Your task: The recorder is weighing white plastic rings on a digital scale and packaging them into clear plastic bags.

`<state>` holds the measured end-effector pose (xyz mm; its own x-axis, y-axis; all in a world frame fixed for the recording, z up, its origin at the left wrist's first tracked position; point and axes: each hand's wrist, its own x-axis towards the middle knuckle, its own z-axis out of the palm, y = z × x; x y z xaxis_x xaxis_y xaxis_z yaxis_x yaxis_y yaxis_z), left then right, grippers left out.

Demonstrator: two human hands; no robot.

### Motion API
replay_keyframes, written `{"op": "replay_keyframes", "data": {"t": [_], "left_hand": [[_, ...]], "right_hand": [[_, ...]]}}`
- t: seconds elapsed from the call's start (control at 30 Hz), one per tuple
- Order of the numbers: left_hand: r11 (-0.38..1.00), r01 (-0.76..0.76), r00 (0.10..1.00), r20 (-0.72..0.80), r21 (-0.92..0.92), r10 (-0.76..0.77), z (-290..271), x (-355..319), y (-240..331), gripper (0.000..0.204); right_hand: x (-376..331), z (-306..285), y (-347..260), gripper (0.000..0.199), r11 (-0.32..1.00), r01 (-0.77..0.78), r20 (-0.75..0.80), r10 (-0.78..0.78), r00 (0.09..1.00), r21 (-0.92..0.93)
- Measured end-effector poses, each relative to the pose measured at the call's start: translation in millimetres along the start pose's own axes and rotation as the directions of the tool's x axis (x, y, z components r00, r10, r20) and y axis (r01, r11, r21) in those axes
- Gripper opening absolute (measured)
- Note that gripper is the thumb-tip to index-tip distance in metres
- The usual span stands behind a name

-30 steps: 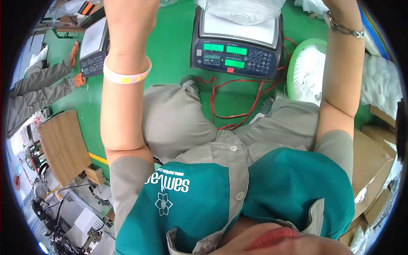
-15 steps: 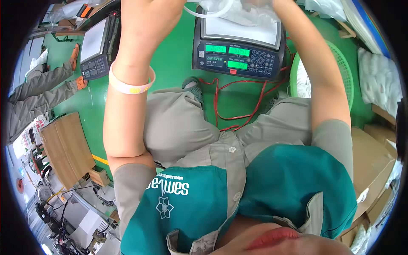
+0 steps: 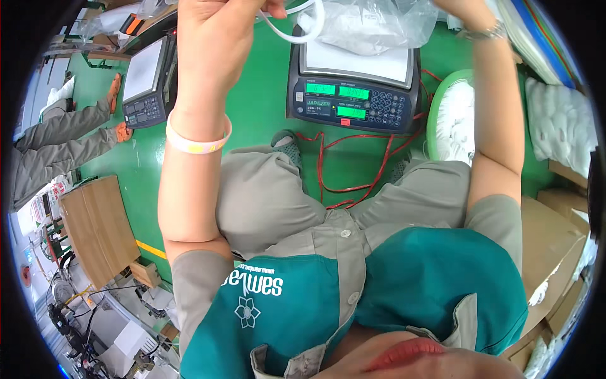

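At the top edge, my left hand (image 3: 218, 31) has its fingers closed on a white plastic ring (image 3: 320, 19), which hangs toward the counting scale. My right hand (image 3: 466, 11) is near the right edge of a clear plastic bag (image 3: 410, 22). The picture's top edge cuts it off, and its fingers do not show well enough to read. White contents (image 3: 363, 38) fill the bag, which rests on the pan of the dark counting scale (image 3: 353, 104). The scale's green displays are lit.
A red cable (image 3: 322, 167) lies on the green floor between my feet. By my right forearm stands a green basket (image 3: 434, 120) of white pieces. A second scale (image 3: 144, 79), a cardboard box (image 3: 101, 230) and another person's legs (image 3: 69, 126) are to the left. More cartons (image 3: 549, 243) stand right.
My right hand has moved right, away from over the bag, and more of the bag shows. My left hand and the white ring have shifted slightly lower and leftward in view.
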<state>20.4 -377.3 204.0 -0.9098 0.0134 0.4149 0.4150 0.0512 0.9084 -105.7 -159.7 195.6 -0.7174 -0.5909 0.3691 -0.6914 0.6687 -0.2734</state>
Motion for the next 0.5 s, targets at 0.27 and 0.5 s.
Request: {"op": "replay_keyframes", "data": {"t": [0.27, 0.5], "left_hand": [[0.997, 0.025, 0.993, 0.114, -0.07, -0.017, 55, -4, 27, 0.036], [0.988, -0.154, 0.988, 0.019, -0.008, 0.154, -29, 10, 6, 0.028]], "right_hand": [[-56, -71, -76, 0.007, 0.887, 0.308, -0.184, -0.258, 0.948, 0.343], [-68, -81, -57, 0.014, 0.873, 0.271, -0.317, -0.144, 0.937, 0.406]]}}
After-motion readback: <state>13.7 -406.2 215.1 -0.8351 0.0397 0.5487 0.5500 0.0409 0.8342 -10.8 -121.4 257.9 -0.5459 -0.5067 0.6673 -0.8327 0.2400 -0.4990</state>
